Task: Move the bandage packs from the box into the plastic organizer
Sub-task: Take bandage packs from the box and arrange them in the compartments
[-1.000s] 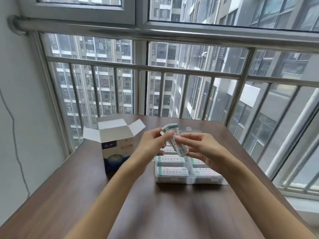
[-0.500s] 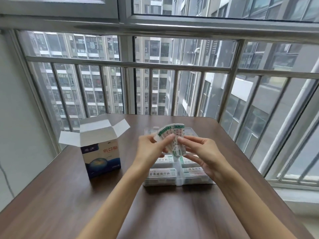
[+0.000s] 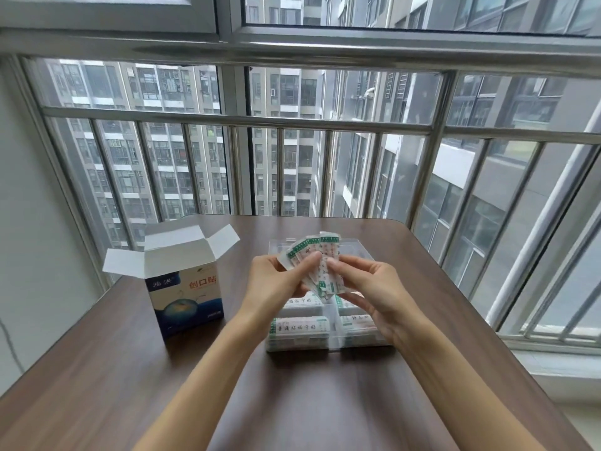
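A fan of white bandage packs [image 3: 315, 255] with green ends is held above the clear plastic organizer [image 3: 335, 336]. My left hand [image 3: 273, 281] pinches the fan from the left and my right hand [image 3: 367, 288] grips it from the right. The organizer's near compartments hold stacks of packs with green ends; my hands hide its middle. The white and blue cardboard box [image 3: 185, 294] stands upright to the left of the organizer, its top flaps spread wide. What lies inside the box is hidden.
Everything rests on a brown wooden table [image 3: 130, 385] with rounded far corners. Metal window bars [image 3: 240, 118] and glass run close behind the table's far edge and along its right side. A pale wall stands at the left.
The packs have spread from a tight bundle into a fan between my hands. The camera has shifted, so the box and organizer sit more to the right in view.
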`<state>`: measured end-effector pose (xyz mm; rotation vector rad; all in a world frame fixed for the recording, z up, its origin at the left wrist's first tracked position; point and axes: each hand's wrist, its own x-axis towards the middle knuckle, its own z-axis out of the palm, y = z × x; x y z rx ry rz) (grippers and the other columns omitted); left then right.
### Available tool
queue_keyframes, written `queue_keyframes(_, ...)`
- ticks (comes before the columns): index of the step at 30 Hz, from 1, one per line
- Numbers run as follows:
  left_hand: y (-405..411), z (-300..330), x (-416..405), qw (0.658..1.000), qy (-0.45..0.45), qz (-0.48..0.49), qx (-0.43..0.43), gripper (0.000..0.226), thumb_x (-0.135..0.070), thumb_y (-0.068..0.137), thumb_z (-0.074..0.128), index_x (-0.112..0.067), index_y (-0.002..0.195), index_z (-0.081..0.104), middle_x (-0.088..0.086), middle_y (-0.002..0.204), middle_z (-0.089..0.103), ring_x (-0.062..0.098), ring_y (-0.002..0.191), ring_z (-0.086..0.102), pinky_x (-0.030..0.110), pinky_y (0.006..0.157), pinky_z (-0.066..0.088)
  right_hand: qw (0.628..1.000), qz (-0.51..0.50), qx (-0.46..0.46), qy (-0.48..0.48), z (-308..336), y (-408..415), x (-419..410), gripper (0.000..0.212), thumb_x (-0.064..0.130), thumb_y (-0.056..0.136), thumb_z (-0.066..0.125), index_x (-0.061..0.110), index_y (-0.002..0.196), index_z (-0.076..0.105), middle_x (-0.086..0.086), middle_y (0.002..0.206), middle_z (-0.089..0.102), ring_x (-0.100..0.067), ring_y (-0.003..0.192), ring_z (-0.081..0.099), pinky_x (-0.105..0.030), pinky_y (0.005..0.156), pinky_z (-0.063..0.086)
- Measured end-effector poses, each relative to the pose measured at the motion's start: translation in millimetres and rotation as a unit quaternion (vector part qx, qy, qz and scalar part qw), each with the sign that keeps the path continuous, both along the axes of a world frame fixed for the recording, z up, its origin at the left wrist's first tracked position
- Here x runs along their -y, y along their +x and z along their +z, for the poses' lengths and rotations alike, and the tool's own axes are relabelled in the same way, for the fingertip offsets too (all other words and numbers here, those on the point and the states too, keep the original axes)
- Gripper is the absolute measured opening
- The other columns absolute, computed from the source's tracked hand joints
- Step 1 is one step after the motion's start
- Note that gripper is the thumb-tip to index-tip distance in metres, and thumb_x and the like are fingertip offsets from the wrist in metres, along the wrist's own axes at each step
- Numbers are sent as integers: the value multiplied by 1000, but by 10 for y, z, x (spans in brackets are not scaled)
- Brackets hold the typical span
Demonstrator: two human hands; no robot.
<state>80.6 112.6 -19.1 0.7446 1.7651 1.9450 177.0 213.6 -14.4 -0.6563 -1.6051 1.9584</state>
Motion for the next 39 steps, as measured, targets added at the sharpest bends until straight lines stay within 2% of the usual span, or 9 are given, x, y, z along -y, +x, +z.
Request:
queue_keyframes(5, -159, 142, 94, 1000, -27, -8, 5, 19, -27, 88, 63, -12, 79, 66, -5, 61, 68, 3, 53, 58, 14, 51, 47, 1000, 17, -17, -8, 135, -54, -65, 8, 10, 86, 64, 11, 93, 67, -2, 81, 74, -11, 74, 69, -18, 62, 54)
queue_keyframes(9, -273, 214, 157, 999, -46, 18, -20, 17, -26, 93, 59, -15, 82, 64, 0, 71, 67, 0, 51, 55, 13, 49, 46, 999, 34, -8, 16, 327, -25, -198, 12, 8, 87, 60, 12, 97, 65, -3, 86, 72, -12, 76, 69, -20, 66, 56)
queue_keyframes(13, -335, 200, 243, 998, -43, 47, -17, 18, -25, 94, 57, -16, 81, 63, -1, 69, 65, -6, 43, 53, 10, 43, 44, 992, 33, 56, 106, 458, 68, -448, 24, 7, 89, 58, 12, 112, 63, -2, 97, 70, -12, 88, 65, -21, 71, 54)
queue_keyframes(18, -307, 104, 236, 998, -53, 27, -11, 17, -27, 94, 59, -16, 82, 64, 1, 74, 65, -2, 47, 53, 12, 46, 45, 912, 110, 233, 319, 364, 172, -598, 28, 6, 94, 50, 12, 119, 62, -2, 106, 67, -10, 91, 59, -15, 74, 46)
queue_keyframes(21, -307, 98, 216, 999, -43, 32, -6, 17, -27, 93, 59, -15, 82, 64, 1, 73, 65, -4, 45, 53, 12, 45, 45, 886, 119, 262, 364, 257, 180, -599, 29, 6, 95, 51, 11, 120, 63, 2, 111, 64, -5, 93, 58, -12, 78, 44)
queue_keyframes(24, -321, 98, 241, 998, -35, 45, -6, 18, -25, 94, 59, -14, 81, 64, 2, 71, 64, -5, 43, 52, 11, 44, 45, 871, 127, 272, 388, 182, 173, -622, 26, 9, 93, 55, 15, 116, 66, 3, 112, 64, -10, 103, 59, -23, 94, 43)
queue_keyframes(28, -322, 55, 255, 998, -48, 45, -10, 16, -25, 93, 59, -14, 83, 65, 4, 76, 65, -4, 44, 51, 12, 44, 44, 852, 143, 271, 425, 106, 190, -651, 19, 14, 90, 62, 21, 106, 69, 2, 103, 67, -9, 94, 61, -22, 86, 48)
queue_keyframes(31, -303, 23, 222, 998, -57, 33, -11, 16, -26, 94, 59, -16, 82, 64, 1, 74, 64, -4, 44, 51, 12, 45, 44, 836, 153, 277, 449, 70, 203, -692, 18, 18, 87, 66, 23, 104, 72, 3, 106, 70, -9, 98, 62, -26, 90, 48)
queue_keyframes(39, -208, 36, 119, 997, -69, 18, -11, 19, -26, 94, 59, -16, 78, 62, -13, 46, 59, -4, 42, 50, 12, 43, 43, 817, 108, 270, 498, 1, 225, -718, 15, 21, 82, 71, 27, 96, 75, 14, 78, 57, -5, 73, 49, -17, 64, 37)
